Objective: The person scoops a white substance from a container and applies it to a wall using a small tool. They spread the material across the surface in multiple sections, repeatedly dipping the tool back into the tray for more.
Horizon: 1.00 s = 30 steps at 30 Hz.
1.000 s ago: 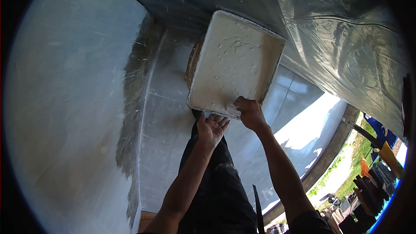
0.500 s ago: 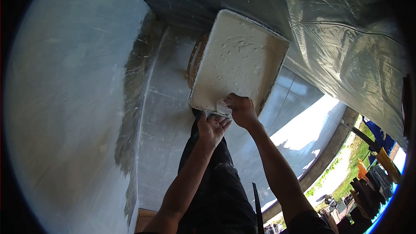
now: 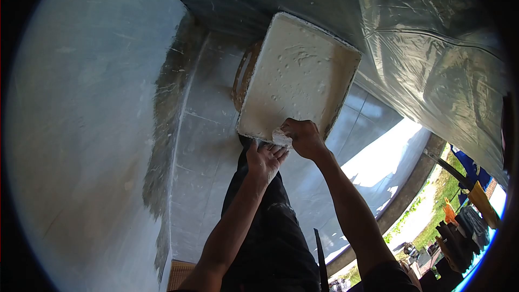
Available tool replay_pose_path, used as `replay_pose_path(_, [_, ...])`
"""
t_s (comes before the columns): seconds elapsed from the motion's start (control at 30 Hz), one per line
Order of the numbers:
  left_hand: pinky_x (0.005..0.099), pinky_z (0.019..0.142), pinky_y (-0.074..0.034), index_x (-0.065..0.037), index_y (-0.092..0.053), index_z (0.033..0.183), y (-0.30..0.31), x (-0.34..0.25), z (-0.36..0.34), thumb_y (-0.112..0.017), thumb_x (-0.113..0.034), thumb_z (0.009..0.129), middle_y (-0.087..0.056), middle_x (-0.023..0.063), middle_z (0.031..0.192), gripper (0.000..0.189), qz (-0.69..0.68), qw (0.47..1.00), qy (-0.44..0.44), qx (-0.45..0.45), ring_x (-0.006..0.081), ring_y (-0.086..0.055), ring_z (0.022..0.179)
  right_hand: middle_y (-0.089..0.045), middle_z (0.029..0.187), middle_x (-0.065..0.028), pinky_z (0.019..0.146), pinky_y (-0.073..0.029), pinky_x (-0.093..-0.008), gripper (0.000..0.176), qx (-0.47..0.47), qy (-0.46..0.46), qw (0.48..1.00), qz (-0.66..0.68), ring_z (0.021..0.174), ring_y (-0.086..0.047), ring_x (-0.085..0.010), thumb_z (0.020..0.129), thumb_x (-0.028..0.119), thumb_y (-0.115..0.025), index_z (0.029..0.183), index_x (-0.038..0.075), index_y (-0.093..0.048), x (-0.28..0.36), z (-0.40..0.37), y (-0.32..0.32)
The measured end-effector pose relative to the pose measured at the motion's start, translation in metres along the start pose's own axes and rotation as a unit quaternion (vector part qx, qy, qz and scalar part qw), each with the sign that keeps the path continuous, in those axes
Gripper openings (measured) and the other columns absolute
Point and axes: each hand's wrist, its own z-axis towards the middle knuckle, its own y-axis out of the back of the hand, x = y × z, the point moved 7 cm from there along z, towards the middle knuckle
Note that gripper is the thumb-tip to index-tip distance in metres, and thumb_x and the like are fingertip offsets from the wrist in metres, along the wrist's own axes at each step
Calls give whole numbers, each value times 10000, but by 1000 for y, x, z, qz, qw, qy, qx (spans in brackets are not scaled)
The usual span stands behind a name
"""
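A rectangular tray [image 3: 305, 75] of pale, creamy liquid with small bubbles and lumps on its surface stands in the upper middle of the view. At its near edge, my right hand [image 3: 305, 138] is closed round a small whitish object [image 3: 281, 137], coated with the liquid; what it is I cannot make out. Just below the near rim lies my left hand [image 3: 266, 160], palm up, its fingers apart and whitened at the tips, close under the object.
Under the tray's left side shows a brown woven basket or stool [image 3: 244, 78]. A bluish-grey wall [image 3: 92, 119] fills the left. Shiny plastic sheeting [image 3: 432, 70] hangs at the upper right. Bags and cloths [image 3: 470, 221] lie at the lower right, beside grass.
My right hand and the whitish object have shifted slightly down and right, toward the tray's near rim. My left hand has hardly moved.
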Motion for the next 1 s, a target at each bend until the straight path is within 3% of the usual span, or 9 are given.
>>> replay_pose_path(0.13, [509, 1178, -135, 82, -101, 1474, -3, 0, -3, -233, -570, 977, -141, 280, 1542, 830, 12, 1000, 1, -21, 431, -131, 1440, -683, 940, -206, 808, -509, -371, 246, -21, -9, 1000, 2, 938, -673, -324, 774, -52, -598, 1013, 1, -622, -15, -2, 17])
replay_pose_path(0.2, [510, 1178, -131, 82, -100, 1474, -3, -1, -4, -232, -569, 976, -139, 280, 1542, 830, 18, 999, -1, -27, 433, -127, 1440, -686, 954, -195, 822, -501, -355, 228, -59, -60, 995, 54, 944, -673, -299, 793, -17, -624, 1022, -7, -623, -27, -2, 26])
replay_pose_path(0.53, [517, 1182, -127, 68, -56, 1482, -5, -1, -5, -208, -568, 983, -129, 281, 1540, 822, 19, 999, 3, -29, 425, -99, 1446, -683, 975, -185, 846, -498, -347, 219, -79, -52, 994, 54, 986, -666, -279, 808, -3, -625, 1026, -10, -624, -14, 10, 18])
replay_pose_path(0.8, [505, 1189, -127, 87, -52, 1472, -4, -1, -4, -171, -565, 990, -120, 276, 1544, 820, 27, 999, 5, -16, 405, -116, 1449, -679, 936, -211, 784, -521, -411, 251, -58, 8, 998, 6, 936, -657, -376, 782, -65, -568, 1017, 8, -620, 15, 17, -4])
replay_pose_path(0.87, [505, 1184, -105, 65, -99, 1479, -4, -1, -4, -248, -564, 978, -136, 275, 1542, 817, 13, 1000, -2, -8, 416, -102, 1449, -676, 940, -214, 785, -519, -414, 269, -50, 13, 999, 5, 943, -650, -384, 768, -68, -569, 1019, 13, -620, 18, 18, -9])
replay_pose_path(1.0, [504, 1184, -116, 68, -123, 1474, -6, -1, -6, -248, -563, 980, -195, 273, 1520, 811, 19, 1000, -6, -16, 416, -124, 1445, -674, 943, -215, 785, -517, -417, 307, -27, 4, 1000, -3, 956, -642, -391, 734, -78, -566, 1020, 19, -621, 22, 16, -15])
